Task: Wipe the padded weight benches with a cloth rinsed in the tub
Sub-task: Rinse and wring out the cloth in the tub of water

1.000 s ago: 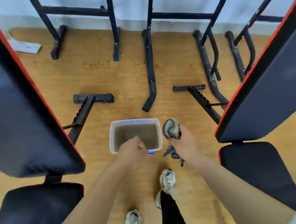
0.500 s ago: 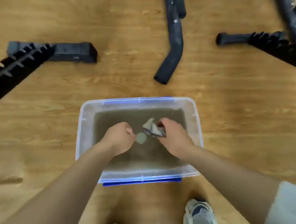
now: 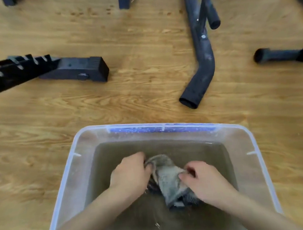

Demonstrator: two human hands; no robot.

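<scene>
Tub (image 3: pixel 70 179): on the floor (image 3: pixel 126 98), murky water inside.
Cloth (image 3: pixel 167 176): now down in the tub, stretched between our hands.
Left hand (image 3: pixel 130 175): has joined in, gripping its far end.
Right hand (image 3: pixel 204 176): pinches the near end.
Meaning: we judge rinsing underway; wiping comes after.

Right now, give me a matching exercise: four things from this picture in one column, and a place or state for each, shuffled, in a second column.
1. cloth
2. tub
3. left hand
4. bent black tube

A. lies on the wood floor beyond the tub
B. clear plastic, holds murky water
C. grips the cloth's left side
D. wet and bunched, in the tub

Pairs: 1-D, 2-B, 3-C, 4-A
</scene>
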